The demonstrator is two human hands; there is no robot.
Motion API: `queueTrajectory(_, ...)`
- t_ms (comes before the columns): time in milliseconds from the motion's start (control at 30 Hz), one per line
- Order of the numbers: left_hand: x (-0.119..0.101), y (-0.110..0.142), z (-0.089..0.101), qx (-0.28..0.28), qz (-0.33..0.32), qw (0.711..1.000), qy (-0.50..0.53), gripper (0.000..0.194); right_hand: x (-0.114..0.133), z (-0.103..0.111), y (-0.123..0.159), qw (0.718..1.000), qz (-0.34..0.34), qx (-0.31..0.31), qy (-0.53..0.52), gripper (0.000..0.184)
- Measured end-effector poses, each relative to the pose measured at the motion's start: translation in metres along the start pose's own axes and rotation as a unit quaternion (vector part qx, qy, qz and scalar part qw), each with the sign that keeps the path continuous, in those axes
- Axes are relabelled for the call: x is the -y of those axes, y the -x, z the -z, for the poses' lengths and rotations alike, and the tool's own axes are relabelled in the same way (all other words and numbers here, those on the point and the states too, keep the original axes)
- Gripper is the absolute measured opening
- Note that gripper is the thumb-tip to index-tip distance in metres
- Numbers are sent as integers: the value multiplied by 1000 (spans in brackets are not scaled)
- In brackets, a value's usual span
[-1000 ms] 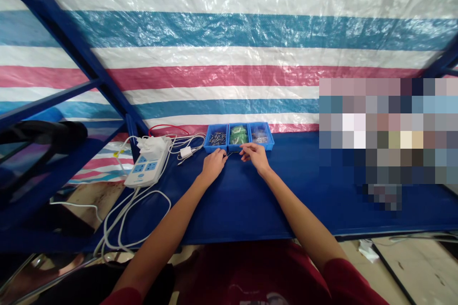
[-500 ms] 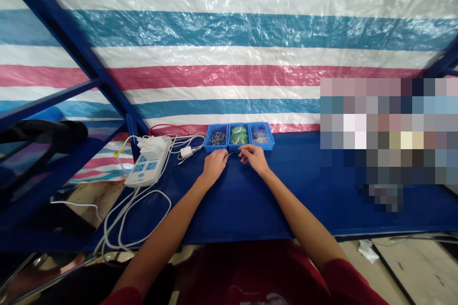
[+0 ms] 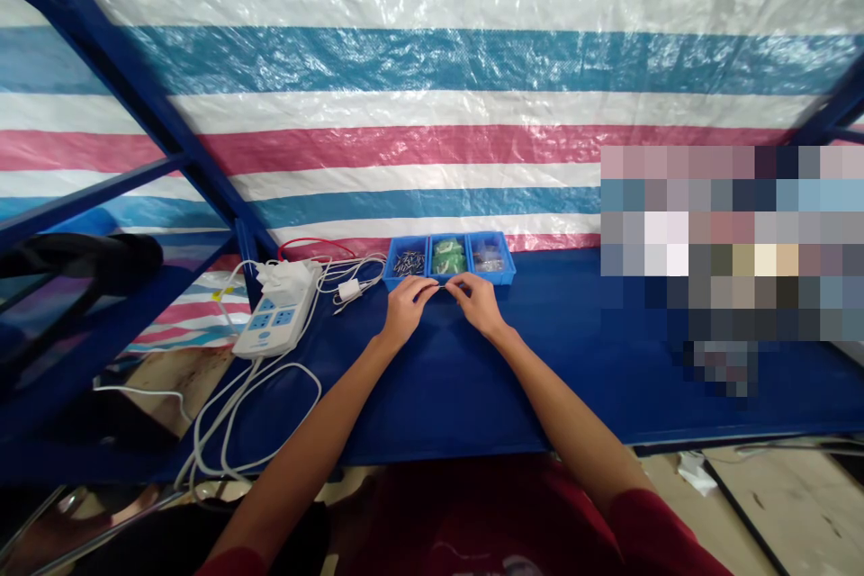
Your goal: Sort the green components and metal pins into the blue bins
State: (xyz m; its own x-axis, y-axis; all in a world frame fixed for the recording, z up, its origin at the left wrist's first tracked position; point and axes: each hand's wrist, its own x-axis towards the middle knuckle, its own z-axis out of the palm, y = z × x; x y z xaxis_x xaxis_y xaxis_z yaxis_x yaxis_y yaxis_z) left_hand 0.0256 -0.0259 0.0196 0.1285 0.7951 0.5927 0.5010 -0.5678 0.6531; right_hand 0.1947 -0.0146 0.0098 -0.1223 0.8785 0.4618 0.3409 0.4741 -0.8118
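Note:
My left hand (image 3: 408,304) and my right hand (image 3: 475,299) face each other over the front of the blue bins, fingertips almost meeting. Both are closed in a pinch. A tiny thin piece shows between the fingertips, too small to name. Just beyond my left hand, the left bin (image 3: 391,274) holds many small dark metal pieces (image 3: 409,263). Green packets (image 3: 448,256) fill the middle bin, behind the fingertips. In the right bin (image 3: 500,277) lies a clear bag of small parts (image 3: 489,259).
A white power strip (image 3: 273,329) with plugs and looping white cables (image 3: 233,418) lies left on the blue table (image 3: 459,396). A small white adapter (image 3: 349,290) sits near the bins. Blue frame bars (image 3: 202,184) rise at left; a striped sheet (image 3: 432,54) hangs behind. The right side is pixelated.
My left fingers have stretched toward the right, and both hands' fingertips are now closer together around the small thin piece. The bins are unmoved; the view has shifted slightly.

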Motion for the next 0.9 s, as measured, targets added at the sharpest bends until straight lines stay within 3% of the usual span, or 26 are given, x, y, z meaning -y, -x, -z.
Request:
queueTrajectory(433,1,-1,1,22,40,999,-24,38,2,-1,3,1000,18,5,17,26)
queueTrajectory(700,-6,-2,1,20,28,999,41,28,9,4,2,1000,2,8,11,37)
queueTrajectory(900,-5,-3,3,44,64,992,96,37,7,2,3,999,8,16,-28,32)
